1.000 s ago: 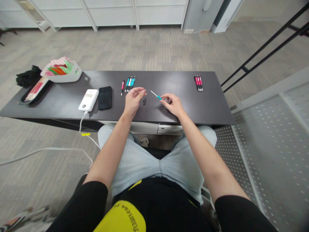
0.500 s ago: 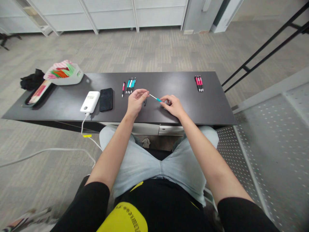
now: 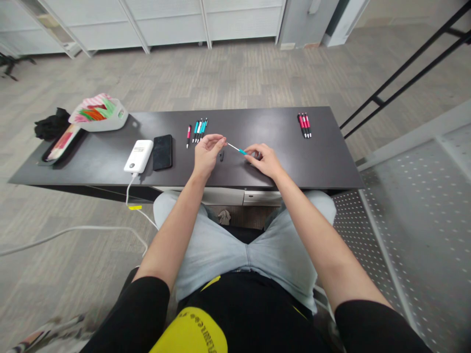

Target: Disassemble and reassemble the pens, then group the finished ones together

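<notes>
Mid-frame, the left hand (image 3: 208,153) pinches a thin white rod (image 3: 233,146), the right hand (image 3: 264,159) grips the teal barrel (image 3: 242,152) (a skewed pull could bend the rod)

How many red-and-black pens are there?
4. One red-and-black pen lies left of the teal and white pens; three more side by side near the far right corner of the dark grey desk. The left hand could hide others.

Teal pen barrel (image 3: 242,151), white rod (image 3: 233,146); red-and-black pens (image 3: 304,125); dark grey table (image 3: 272,125).
</notes>
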`<state>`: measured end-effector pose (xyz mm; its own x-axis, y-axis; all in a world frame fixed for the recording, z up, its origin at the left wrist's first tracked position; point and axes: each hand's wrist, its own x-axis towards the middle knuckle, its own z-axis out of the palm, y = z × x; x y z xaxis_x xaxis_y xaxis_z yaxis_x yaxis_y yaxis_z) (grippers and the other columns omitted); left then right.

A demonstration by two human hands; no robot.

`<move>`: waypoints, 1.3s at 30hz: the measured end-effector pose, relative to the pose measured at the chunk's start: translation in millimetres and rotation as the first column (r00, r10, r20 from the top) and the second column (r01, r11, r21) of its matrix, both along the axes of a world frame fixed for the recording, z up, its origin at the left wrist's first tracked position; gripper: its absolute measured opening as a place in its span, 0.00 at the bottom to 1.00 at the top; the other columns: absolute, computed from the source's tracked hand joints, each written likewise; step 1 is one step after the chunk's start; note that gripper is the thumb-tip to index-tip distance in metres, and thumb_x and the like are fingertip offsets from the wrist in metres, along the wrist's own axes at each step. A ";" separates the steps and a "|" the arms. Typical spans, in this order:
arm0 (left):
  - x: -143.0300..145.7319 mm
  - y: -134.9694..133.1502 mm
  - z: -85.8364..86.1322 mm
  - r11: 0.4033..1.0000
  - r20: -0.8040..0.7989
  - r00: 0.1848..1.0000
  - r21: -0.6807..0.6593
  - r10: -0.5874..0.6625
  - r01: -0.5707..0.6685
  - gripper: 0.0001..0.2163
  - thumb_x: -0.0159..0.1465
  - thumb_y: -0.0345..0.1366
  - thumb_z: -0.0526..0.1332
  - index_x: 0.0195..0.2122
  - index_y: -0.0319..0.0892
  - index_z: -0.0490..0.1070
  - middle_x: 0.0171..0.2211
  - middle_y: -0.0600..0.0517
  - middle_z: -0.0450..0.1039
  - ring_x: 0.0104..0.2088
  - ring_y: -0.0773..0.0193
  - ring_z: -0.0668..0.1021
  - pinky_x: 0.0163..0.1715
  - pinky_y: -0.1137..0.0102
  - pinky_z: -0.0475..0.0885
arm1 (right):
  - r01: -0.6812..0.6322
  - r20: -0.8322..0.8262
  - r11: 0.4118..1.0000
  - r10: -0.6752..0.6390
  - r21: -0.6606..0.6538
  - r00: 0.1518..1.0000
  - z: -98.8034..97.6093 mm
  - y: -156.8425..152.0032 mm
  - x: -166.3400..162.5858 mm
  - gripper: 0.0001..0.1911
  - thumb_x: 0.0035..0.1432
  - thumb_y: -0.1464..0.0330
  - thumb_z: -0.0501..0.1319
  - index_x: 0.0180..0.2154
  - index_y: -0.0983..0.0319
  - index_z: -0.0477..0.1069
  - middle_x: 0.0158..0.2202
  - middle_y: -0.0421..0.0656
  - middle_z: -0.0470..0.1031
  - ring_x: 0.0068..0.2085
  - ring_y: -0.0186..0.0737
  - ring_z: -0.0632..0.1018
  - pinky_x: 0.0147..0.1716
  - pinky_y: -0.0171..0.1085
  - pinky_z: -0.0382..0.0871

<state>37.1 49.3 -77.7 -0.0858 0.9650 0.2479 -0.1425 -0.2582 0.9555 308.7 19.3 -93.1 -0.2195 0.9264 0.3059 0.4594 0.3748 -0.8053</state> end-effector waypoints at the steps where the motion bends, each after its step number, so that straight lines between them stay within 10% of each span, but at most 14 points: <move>1: 0.6 -0.6 0.0 1.000 0.002 1.000 0.006 -0.009 0.009 0.29 0.60 0.61 0.94 0.45 0.48 0.86 0.46 0.46 0.94 0.46 0.54 0.95 0.56 0.59 0.92 | -0.001 0.002 1.000 0.001 0.001 1.000 0.3 -0.1 -0.1 0.12 0.77 0.51 0.79 0.48 0.50 0.91 0.45 0.46 0.93 0.45 0.58 0.81 0.55 0.56 0.81; 26: 30.4 -15.4 12.6 0.996 -0.103 0.992 -0.062 -0.076 0.070 0.20 0.65 0.47 0.91 0.46 0.48 0.84 0.46 0.46 0.94 0.51 0.50 0.95 0.63 0.55 0.91 | 0.021 -0.037 1.000 -0.021 -0.002 0.999 -2.2 2.3 -1.2 0.13 0.75 0.49 0.81 0.49 0.49 0.92 0.45 0.45 0.93 0.43 0.57 0.80 0.57 0.58 0.83; 39: -59.9 4.3 -10.9 0.990 -0.676 0.730 0.010 -0.097 0.140 0.21 0.56 0.42 0.91 0.48 0.50 0.90 0.55 0.45 0.78 0.57 0.45 0.83 0.67 0.50 0.86 | 0.072 -0.105 0.997 -0.075 -0.026 0.992 -6.7 4.7 0.1 0.13 0.74 0.51 0.81 0.52 0.49 0.93 0.47 0.45 0.93 0.43 0.54 0.81 0.57 0.57 0.84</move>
<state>-22.8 53.6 -88.6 0.2382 0.9384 0.2501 0.4985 -0.3392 0.7978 308.8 24.0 -99.8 -0.1181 0.9455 0.3034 0.3966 0.3251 -0.8585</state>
